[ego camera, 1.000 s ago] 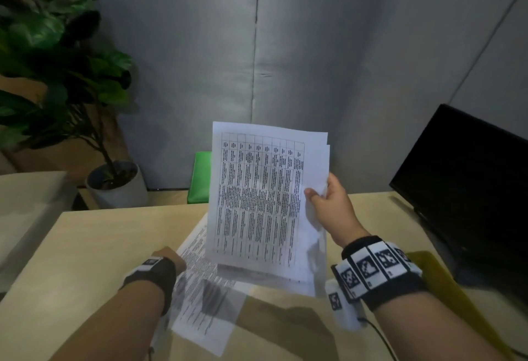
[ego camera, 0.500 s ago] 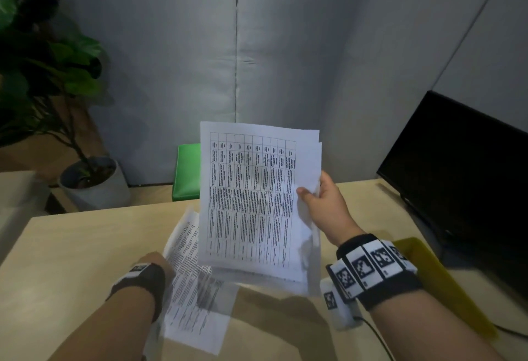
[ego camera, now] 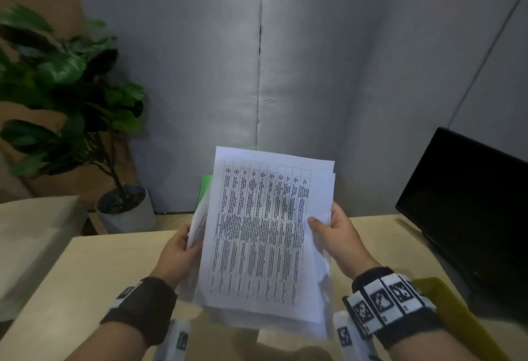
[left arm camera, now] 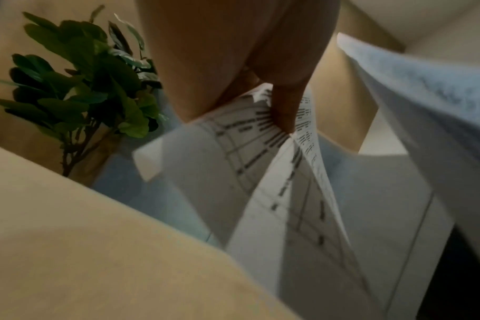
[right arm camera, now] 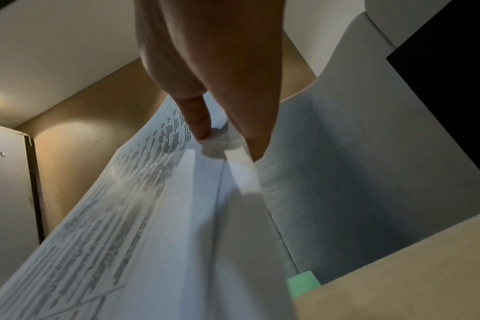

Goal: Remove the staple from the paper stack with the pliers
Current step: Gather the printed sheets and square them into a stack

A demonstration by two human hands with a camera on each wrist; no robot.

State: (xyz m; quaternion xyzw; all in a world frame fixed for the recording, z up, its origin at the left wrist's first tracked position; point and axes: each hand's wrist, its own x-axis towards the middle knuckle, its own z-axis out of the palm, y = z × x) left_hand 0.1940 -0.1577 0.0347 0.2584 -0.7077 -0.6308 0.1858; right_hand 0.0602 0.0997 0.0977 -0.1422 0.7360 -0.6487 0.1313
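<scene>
The paper stack (ego camera: pixel 265 232) of white sheets printed with a table is held upright above the desk, in the middle of the head view. My right hand (ego camera: pixel 334 235) pinches its right edge, thumb on the front page. My left hand (ego camera: pixel 180 252) grips separate printed sheets (ego camera: pixel 200 217) at the stack's left side, partly behind it. In the left wrist view my thumb presses on the printed sheets (left arm camera: pixel 274 173). In the right wrist view thumb and fingers pinch the stack (right arm camera: pixel 151 216). No pliers and no staple show in any view.
The light wooden desk (ego camera: pixel 85 275) lies below the hands. A black monitor (ego camera: pixel 463 217) stands at the right, a yellow folder (ego camera: pixel 445 303) under my right wrist. A green object (ego camera: pixel 206 189) sits behind the papers. A potted plant (ego camera: pixel 71 103) and grey partition panels (ego camera: pixel 200 74) stand behind.
My left hand has lifted the sheets off the desk and brought them up beside the stack. The head view has tilted upward.
</scene>
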